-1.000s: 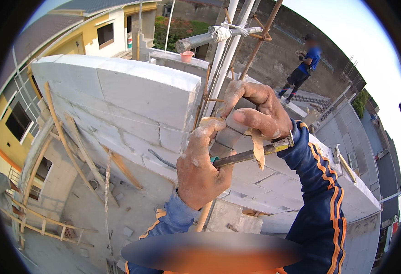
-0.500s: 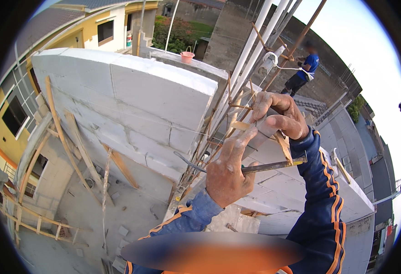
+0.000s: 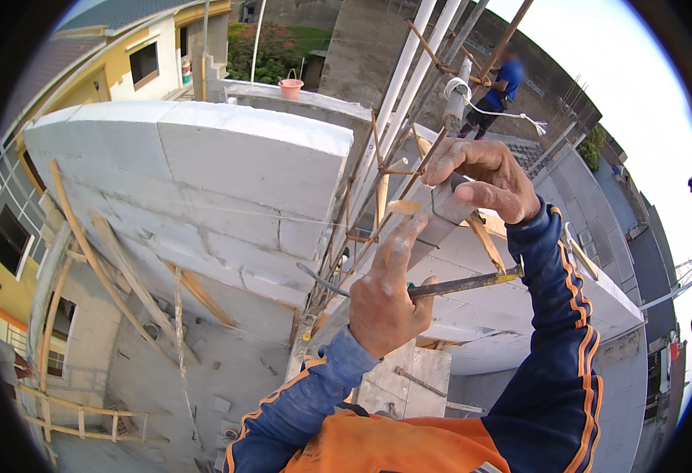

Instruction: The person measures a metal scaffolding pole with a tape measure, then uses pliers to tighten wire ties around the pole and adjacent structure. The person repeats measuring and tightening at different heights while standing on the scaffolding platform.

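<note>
My left hand (image 3: 389,303) is closed around a dark metal bar (image 3: 464,285) with a yellowish mark near its far end. Its index finger stretches up along a grey, square-edged piece (image 3: 443,217) with a thin dark line across it. A curved grey rod (image 3: 318,277) shows on the other side of this fist; I cannot tell if it belongs to the bar. Above, my right hand (image 3: 492,177) bends its thumb and fingers around the upper end of the grey piece. A short wooden piece (image 3: 403,206) lies close to my left fingertip.
White block walls (image 3: 255,162) stand to the left and right. Rusty rebar (image 3: 377,146) and white pipes (image 3: 421,55) rise ahead. A hammer (image 3: 578,251) rests on the right wall. A pink bucket (image 3: 290,87) and a person in blue (image 3: 507,79) are farther off. Timber props (image 3: 86,229) lean at left.
The view has shifted, so the walls and bucket appear farther left. Both hands keep nearly the same hold, and more of the grey piece shows between them.
</note>
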`<state>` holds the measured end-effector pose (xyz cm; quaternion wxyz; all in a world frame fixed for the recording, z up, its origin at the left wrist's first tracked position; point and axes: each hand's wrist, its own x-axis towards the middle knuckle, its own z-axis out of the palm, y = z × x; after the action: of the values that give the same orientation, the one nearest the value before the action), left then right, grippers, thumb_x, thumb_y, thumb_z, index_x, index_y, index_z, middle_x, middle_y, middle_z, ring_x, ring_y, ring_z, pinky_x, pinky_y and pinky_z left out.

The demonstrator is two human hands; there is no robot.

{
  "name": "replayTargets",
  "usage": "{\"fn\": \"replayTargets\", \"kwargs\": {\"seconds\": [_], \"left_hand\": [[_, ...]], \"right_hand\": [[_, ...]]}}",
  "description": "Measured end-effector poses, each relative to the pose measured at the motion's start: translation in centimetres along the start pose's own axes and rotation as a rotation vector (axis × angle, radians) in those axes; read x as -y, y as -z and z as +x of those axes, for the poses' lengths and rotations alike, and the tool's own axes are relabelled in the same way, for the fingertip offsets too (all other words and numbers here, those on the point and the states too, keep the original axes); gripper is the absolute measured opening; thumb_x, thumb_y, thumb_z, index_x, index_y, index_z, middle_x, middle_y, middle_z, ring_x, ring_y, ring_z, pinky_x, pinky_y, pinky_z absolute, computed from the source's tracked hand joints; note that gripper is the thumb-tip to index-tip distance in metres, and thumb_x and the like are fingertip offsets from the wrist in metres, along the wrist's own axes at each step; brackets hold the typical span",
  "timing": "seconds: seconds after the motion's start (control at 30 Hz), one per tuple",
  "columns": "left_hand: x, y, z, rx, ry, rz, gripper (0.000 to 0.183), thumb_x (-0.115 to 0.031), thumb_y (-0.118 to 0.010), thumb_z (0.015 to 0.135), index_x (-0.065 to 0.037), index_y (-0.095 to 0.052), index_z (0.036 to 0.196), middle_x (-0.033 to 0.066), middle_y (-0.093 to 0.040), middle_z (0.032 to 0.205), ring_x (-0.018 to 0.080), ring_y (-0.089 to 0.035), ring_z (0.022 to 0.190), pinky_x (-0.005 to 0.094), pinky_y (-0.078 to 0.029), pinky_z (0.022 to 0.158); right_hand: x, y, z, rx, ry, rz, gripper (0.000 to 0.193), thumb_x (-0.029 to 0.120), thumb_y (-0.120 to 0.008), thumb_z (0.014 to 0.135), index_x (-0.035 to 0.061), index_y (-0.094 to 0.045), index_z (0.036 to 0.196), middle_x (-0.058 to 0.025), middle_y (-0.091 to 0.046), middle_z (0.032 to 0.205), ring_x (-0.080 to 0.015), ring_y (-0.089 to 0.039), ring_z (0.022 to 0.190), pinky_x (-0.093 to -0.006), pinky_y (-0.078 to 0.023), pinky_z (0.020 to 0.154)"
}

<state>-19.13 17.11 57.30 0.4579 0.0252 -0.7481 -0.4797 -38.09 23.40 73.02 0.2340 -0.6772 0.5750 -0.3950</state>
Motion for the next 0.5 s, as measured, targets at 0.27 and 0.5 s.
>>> {"fn": "replayTargets", "kwargs": {"seconds": [0.27,0.5], "left_hand": [[-0.6,2.8,-1.6,0.083,-0.046,0.070,0.065,-0.014,-0.086,0.074,-0.008,-0.052,0.129,0.0198,-0.060,0.131,0.0291,-0.067,0.101,0.0358,-0.058,0.069],[1.6,11.8,-1.3,0.389,0.061,0.227,0.036,-0.031,-0.084,0.082,-0.004,-0.061,0.084,0.0085,-0.063,0.082,0.0241,-0.061,0.061,0.0343,-0.050,0.057]], "right_hand": [[3.5,-1.3,-7.2,-0.617,0.073,-0.530,0.060,0.051,-0.060,0.098,0.0003,-0.066,0.130,-0.0199,-0.067,0.124,-0.0318,-0.064,0.120,-0.0456,-0.048,0.109],[1.6,-17.5,-14.2,-1.268,-0.081,0.205,0.020,0.014,-0.062,0.101,-0.0033,-0.067,0.108,-0.0012,-0.060,0.070,-0.0069,-0.050,0.052,-0.0210,-0.039,0.049]]}}
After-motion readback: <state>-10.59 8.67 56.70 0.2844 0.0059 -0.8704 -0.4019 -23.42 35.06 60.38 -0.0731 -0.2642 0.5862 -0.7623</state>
